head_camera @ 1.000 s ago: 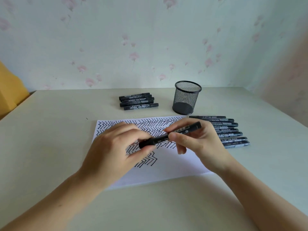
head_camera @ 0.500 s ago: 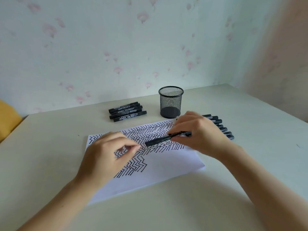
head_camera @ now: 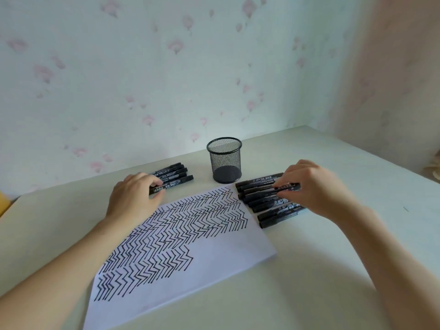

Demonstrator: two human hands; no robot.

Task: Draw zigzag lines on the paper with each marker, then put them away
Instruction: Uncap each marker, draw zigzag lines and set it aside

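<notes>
Right fingers pinch marker above row

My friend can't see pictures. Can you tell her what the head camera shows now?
Two hands reach for black markers on a pale table: the left hand holds one from the left marker group, the right hand pinches one above the right marker row. Between them lie a zigzag-covered paper and a mesh cup.

table: pale, flat | wall: floral wallpaper behind | yellow object: left edge
</notes>
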